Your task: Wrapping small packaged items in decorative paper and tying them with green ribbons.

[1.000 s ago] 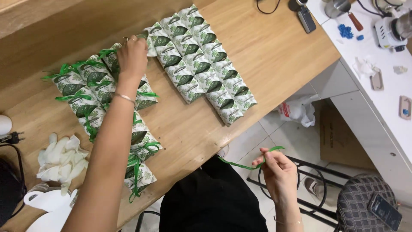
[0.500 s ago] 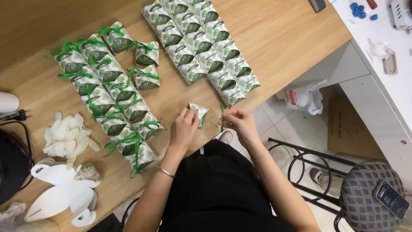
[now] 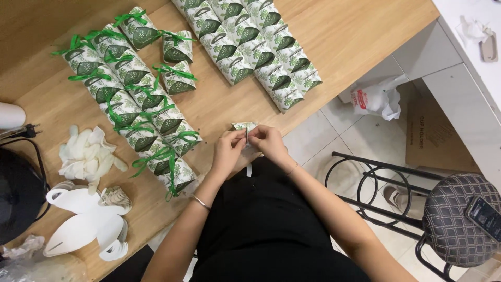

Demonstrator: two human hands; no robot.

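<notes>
A small white paper favour box with a green leaf print (image 3: 244,127) sits at the near edge of the light wooden table (image 3: 344,36), pinched between the two hands, which meet just in front of the person's black-clothed lap. The left hand (image 3: 229,149) grips it from the left, the right hand (image 3: 266,142) from the right, fingertips pressed together at the box; only its top shows above them. To the left lies a double row of matching boxes tied with green ribbon (image 3: 130,94). Farther back is a block of untied matching boxes (image 3: 250,44). At the table's left end are a pile of white paper pieces (image 3: 86,156) and flat white box blanks (image 3: 83,224). A patterned round stool (image 3: 459,219) stands on the right.
</notes>
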